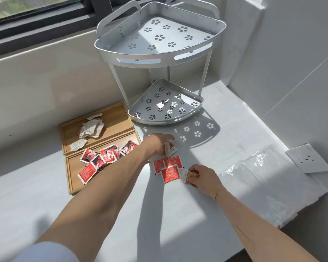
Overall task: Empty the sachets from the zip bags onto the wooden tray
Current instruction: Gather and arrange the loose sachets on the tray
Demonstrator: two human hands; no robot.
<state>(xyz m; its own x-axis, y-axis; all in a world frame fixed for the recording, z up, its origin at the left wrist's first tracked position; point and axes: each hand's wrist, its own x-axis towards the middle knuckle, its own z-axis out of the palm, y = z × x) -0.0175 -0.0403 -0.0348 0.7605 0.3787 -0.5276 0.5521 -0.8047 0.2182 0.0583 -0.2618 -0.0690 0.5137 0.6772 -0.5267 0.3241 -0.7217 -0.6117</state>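
Here we see each hand pinching a brown sachet, left hand point(160, 142) and right hand point(203, 176), red sachets point(168, 170) lying between them on the counter point(178, 214).

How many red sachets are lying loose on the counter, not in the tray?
3, clustered between the two hands: one at the left, one behind, one in front. They overlap, so another could hide beneath.

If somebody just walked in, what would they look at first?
Probably the red sachets lying loose on the white counter between the left hand and the right hand, each hand holding a brown sachet. More red ones fill the near part of the wooden tray on the left, and a tall silver corner rack stands behind.
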